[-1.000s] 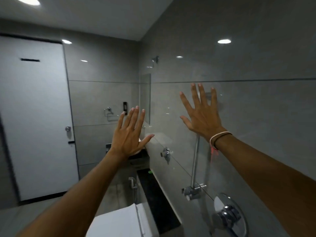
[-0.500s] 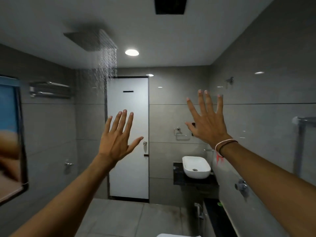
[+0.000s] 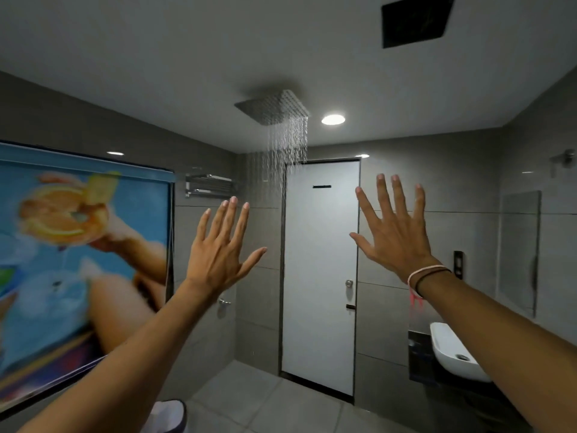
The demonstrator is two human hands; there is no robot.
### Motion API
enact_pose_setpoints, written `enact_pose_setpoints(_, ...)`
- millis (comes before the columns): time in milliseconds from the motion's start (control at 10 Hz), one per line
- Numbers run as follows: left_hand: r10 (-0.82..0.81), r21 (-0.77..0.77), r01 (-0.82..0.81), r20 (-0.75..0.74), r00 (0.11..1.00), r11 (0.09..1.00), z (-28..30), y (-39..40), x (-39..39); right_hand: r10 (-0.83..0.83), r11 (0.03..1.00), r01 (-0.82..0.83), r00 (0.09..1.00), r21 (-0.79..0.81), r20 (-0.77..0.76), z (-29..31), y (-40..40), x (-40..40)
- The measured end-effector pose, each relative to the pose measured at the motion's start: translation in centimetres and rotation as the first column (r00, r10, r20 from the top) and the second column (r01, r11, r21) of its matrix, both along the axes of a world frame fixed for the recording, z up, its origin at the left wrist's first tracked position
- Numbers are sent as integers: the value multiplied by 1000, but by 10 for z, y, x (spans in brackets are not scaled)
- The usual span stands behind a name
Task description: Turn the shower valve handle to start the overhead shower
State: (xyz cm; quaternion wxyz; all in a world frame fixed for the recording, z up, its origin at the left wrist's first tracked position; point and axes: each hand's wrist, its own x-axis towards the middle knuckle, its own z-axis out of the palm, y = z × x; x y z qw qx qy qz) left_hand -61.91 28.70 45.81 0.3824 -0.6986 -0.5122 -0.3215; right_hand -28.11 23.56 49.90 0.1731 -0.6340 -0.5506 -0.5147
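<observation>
Water falls in thin streams from the square overhead shower (image 3: pixel 274 107) mounted on the ceiling, just in front of the white door (image 3: pixel 321 276). Left hand (image 3: pixel 218 254) and right hand (image 3: pixel 395 235) are raised side by side, apart, backs to the camera, fingers spread wide and holding nothing. No valve handle can be made out.

The poster (image 3: pixel 78 260) on the left wall is smeared with blur and runs off the left edge. The sink (image 3: pixel 452 354) is partly covered by the right forearm. A white shoe (image 3: pixel 167 415) is cut by the bottom edge. Both arms leave the picture at the bottom corners.
</observation>
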Motion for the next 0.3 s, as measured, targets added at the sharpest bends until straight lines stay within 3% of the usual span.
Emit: enact_pose_setpoints(300, 127, 58, -129, 38, 991, 990, 13, -4, -43, 87, 995, -87, 996, 40, 5, 3, 30, -41)
